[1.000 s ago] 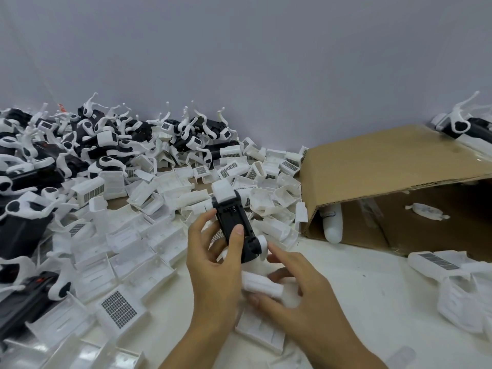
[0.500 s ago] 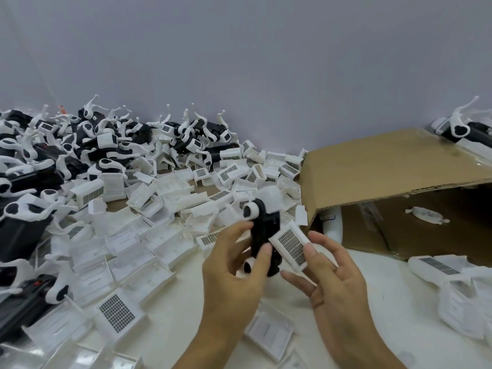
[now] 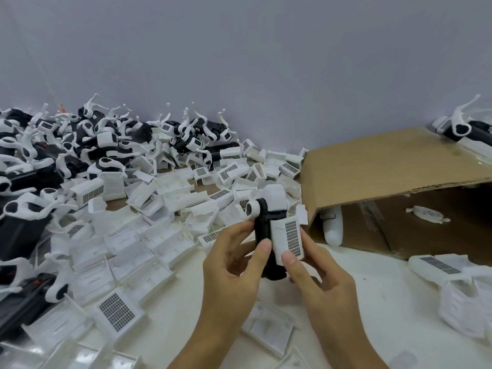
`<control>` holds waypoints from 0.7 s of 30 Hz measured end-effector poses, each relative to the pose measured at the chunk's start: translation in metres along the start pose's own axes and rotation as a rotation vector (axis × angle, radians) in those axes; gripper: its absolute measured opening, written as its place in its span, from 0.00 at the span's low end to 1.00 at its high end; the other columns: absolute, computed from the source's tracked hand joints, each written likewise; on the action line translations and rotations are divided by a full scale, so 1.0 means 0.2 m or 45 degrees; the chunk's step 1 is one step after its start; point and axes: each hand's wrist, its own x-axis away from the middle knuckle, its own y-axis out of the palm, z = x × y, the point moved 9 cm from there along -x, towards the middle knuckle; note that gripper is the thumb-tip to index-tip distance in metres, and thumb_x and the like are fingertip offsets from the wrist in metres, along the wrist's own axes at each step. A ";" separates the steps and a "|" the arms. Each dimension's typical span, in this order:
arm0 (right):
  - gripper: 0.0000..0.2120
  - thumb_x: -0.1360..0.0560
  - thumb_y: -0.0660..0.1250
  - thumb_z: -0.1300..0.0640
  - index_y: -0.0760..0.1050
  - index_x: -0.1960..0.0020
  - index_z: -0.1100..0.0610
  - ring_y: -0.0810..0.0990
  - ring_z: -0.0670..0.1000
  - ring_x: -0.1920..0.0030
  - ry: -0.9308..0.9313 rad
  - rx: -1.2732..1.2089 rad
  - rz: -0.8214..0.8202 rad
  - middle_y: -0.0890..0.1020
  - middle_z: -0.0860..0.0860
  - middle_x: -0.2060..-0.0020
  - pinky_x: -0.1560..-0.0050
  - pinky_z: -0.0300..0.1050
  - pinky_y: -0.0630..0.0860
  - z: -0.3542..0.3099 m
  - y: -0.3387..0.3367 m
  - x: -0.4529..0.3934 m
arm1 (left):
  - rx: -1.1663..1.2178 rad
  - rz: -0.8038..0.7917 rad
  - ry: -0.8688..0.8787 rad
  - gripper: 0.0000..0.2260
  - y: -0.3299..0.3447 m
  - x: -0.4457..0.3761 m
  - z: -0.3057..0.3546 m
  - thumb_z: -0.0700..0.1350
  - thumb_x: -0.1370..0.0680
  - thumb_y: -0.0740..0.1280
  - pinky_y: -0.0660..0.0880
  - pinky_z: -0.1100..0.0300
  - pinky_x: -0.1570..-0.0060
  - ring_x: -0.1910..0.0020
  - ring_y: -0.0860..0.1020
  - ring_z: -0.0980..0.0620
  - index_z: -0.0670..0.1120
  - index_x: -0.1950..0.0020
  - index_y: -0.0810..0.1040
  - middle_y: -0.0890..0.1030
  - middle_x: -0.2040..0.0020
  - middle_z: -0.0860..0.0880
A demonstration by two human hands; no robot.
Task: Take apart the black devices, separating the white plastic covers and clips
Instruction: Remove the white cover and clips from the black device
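So the black device (image 3: pixel 263 235) is held up above the table (image 3: pixel 372 302), right between both hands, long axis pretty much upright. Left hand (image 3: pixel 234 265) is wrapped round the black body, thumb pressing its front. Right hand (image 3: pixel 316 272) pinches the white cover (image 3: pixel 288 239), which sits on the device's right side, so that hand's closer to it. Looks like the cover needs pulling off rightward, away from the body.

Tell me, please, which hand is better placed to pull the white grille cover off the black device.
Probably the right hand: its thumb and fingers already pinch the white grille cover, while the left hand grips the black device to steady it.
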 end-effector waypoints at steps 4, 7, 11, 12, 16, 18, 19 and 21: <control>0.23 0.36 0.75 0.44 0.78 0.42 0.35 0.84 0.38 0.49 -0.014 0.011 0.046 0.85 0.34 0.49 0.57 0.30 0.78 -0.01 -0.02 0.01 | 0.063 -0.006 -0.012 0.11 0.00 0.00 0.00 0.42 0.26 0.72 0.82 0.62 0.55 0.47 0.85 0.50 0.56 0.47 0.82 0.86 0.44 0.55; 0.24 0.36 0.75 0.45 0.79 0.40 0.37 0.84 0.39 0.48 -0.026 0.014 0.033 0.85 0.35 0.49 0.56 0.29 0.78 -0.01 -0.02 0.01 | 0.070 -0.008 -0.028 0.10 0.00 0.00 0.00 0.43 0.26 0.71 0.82 0.62 0.56 0.47 0.85 0.50 0.55 0.48 0.82 0.86 0.44 0.55; 0.25 0.36 0.74 0.41 0.80 0.38 0.41 0.85 0.39 0.50 -0.044 0.084 -0.041 0.85 0.37 0.48 0.55 0.29 0.78 -0.01 0.01 0.02 | 0.043 -0.027 -0.006 0.06 0.01 0.00 0.01 0.42 0.24 0.68 0.80 0.65 0.57 0.51 0.86 0.51 0.48 0.48 0.81 0.87 0.49 0.52; 0.26 0.35 0.74 0.41 0.80 0.38 0.41 0.84 0.41 0.49 -0.060 0.115 -0.041 0.85 0.38 0.47 0.54 0.31 0.79 -0.02 0.02 0.02 | 0.038 -0.034 0.001 0.06 0.01 0.00 0.01 0.44 0.23 0.69 0.81 0.63 0.57 0.51 0.86 0.50 0.47 0.48 0.81 0.87 0.49 0.52; 0.21 0.32 0.73 0.38 0.81 0.41 0.42 0.84 0.45 0.47 -0.164 0.240 0.017 0.86 0.42 0.49 0.56 0.40 0.81 -0.05 0.00 0.04 | 0.000 -0.061 -0.030 0.13 0.03 0.02 0.02 0.54 0.31 0.77 0.83 0.52 0.57 0.51 0.86 0.48 0.55 0.50 0.81 0.87 0.51 0.51; 0.18 0.30 0.72 0.36 0.81 0.44 0.42 0.84 0.47 0.48 -0.237 0.329 0.073 0.85 0.42 0.51 0.56 0.43 0.80 -0.08 0.00 0.05 | 0.006 -0.071 -0.027 0.15 0.04 0.02 0.03 0.52 0.34 0.79 0.83 0.58 0.60 0.51 0.86 0.50 0.56 0.50 0.81 0.87 0.52 0.51; 0.19 0.31 0.72 0.35 0.80 0.44 0.41 0.83 0.47 0.48 -0.265 0.363 0.095 0.85 0.42 0.51 0.55 0.43 0.80 -0.08 -0.01 0.06 | -0.003 -0.075 -0.024 0.15 0.04 0.02 0.03 0.51 0.34 0.80 0.83 0.59 0.59 0.51 0.86 0.51 0.56 0.49 0.81 0.87 0.52 0.51; 0.19 0.32 0.73 0.35 0.79 0.44 0.41 0.83 0.46 0.47 -0.269 0.388 0.100 0.84 0.40 0.50 0.55 0.42 0.80 -0.07 -0.01 0.06 | -0.034 -0.065 -0.021 0.15 0.03 0.02 0.03 0.52 0.34 0.79 0.83 0.59 0.56 0.51 0.86 0.51 0.57 0.49 0.82 0.87 0.51 0.52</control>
